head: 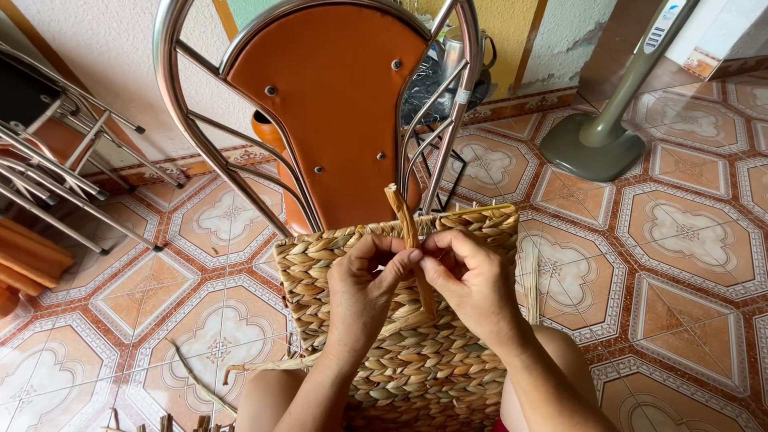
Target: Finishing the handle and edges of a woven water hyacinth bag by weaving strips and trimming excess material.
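Woven straw-coloured basket panel [416, 352] lies across the person's lap, its plaited rim edge just beyond the grip, toward the orange chair back [336, 104]. Left hand [364, 292] and right hand [472, 280] meet at the rim, fingertips touching. Both pinch one twisted fibre strand [404, 216]. Strand's long axis runs near-vertical in view: free end points up and away from the grip, slightly left; lower part passes down behind the fingers onto the weave. Loose strand [264, 366] trails left, below the left wrist. Fan base [592, 148] stands well apart, right.
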